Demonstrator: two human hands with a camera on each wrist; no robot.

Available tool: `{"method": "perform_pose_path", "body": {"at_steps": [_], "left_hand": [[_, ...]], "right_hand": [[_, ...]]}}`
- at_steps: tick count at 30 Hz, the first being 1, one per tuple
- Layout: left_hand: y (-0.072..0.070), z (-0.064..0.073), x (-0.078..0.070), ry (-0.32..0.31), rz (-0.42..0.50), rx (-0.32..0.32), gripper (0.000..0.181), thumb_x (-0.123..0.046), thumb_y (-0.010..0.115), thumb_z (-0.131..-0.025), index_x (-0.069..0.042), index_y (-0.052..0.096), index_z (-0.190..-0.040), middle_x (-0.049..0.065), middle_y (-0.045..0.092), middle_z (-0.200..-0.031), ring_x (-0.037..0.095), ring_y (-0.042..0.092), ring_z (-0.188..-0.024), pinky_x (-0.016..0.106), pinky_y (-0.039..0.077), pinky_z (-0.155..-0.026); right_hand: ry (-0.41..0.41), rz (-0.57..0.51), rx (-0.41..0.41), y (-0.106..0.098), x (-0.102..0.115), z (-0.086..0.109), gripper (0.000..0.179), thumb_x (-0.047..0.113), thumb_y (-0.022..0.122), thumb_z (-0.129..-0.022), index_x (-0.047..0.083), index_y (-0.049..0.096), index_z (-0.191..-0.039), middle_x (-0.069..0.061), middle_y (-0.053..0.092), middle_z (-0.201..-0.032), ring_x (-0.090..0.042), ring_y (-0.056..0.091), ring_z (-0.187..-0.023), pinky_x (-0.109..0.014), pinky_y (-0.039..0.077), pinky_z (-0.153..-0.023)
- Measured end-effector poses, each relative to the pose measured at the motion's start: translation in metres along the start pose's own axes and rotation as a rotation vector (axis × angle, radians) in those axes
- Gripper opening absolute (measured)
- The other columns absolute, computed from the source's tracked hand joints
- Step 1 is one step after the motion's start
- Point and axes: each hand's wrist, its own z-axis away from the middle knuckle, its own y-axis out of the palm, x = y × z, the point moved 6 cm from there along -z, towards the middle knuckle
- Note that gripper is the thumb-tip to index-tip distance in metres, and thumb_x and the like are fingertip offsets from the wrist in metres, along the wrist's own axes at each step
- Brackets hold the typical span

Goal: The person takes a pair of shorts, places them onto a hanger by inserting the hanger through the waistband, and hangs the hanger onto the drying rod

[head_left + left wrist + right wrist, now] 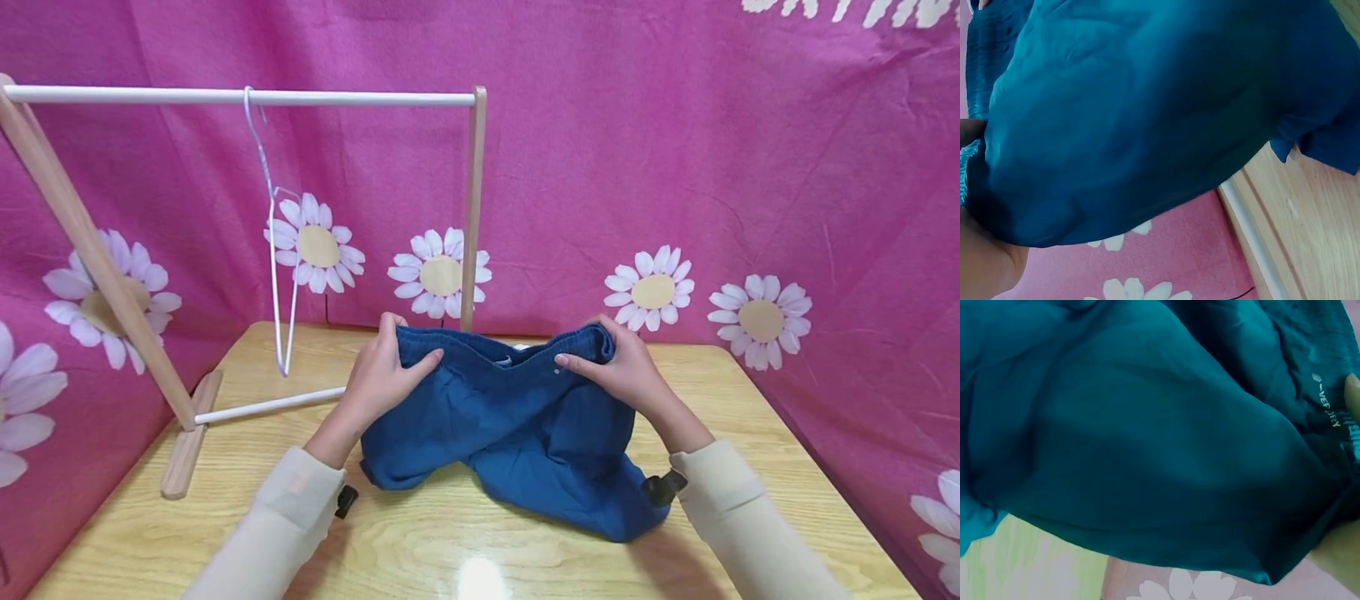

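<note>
A pair of dark blue shorts (450,417) is held up by its elastic waistband, legs drooping toward the tabletop. My left hand (378,371) pinches the left end of the waistband, thumb on the near side and fingers behind. At the opposite end my right hand (628,367) grips the waistband the same way, with the band bunched beside the thumb. Between the hands the waist opening sags, showing a small pale label inside. Small white lettering (1327,403) shows near the waistband in the right wrist view. Blue cloth (1116,125) fills most of the left wrist view.
A rack with wooden legs (472,208) and a white top bar (360,97) stands at the left. From the bar hangs a white wire hanger (274,275). The wooden table (720,417) is backed by a pink cloth (555,167) printed with daisies.
</note>
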Motion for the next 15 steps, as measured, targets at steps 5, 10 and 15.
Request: {"method": "perform_pose_path", "body": {"at_steps": [5, 10, 15], "left_hand": [[0.001, 0.002, -0.002, 0.004, -0.011, -0.002, 0.055, -0.03, 0.078, -0.089, -0.004, 0.041, -0.121, 0.008, 0.049, -0.072, 0.022, 0.052, -0.066, 0.03, 0.045, -0.06], [0.001, 0.003, -0.007, 0.024, -0.011, -0.008, 0.054, -0.03, 0.078, -0.089, -0.006, 0.041, -0.119, 0.007, 0.049, -0.071, 0.021, 0.052, -0.065, 0.03, 0.045, -0.059], [-0.003, 0.004, -0.006, 0.042, -0.02, -0.038, 0.051, -0.029, 0.078, -0.089, -0.007, 0.041, -0.116, 0.007, 0.048, -0.069, 0.021, 0.052, -0.063, 0.03, 0.045, -0.059]], "right_hand": [[-0.052, -0.003, -0.026, 0.003, 0.006, 0.0, 0.022, 0.019, 0.082, -0.087, 0.007, 0.064, -0.089, -0.007, 0.061, -0.08, -0.022, 0.055, -0.085, -0.035, 0.044, -0.073], [-0.089, -0.138, 0.058, 0.01, 0.013, 0.001, 0.013, 0.009, 0.075, -0.091, 0.003, 0.064, -0.09, -0.007, 0.071, -0.092, -0.017, 0.059, -0.085, -0.028, 0.046, -0.073], [-0.099, -0.179, 0.045, 0.011, 0.016, 0.004, 0.019, 0.007, 0.077, -0.089, 0.003, 0.059, -0.092, -0.004, 0.055, -0.077, -0.017, 0.05, -0.075, -0.028, 0.041, -0.065]]}}
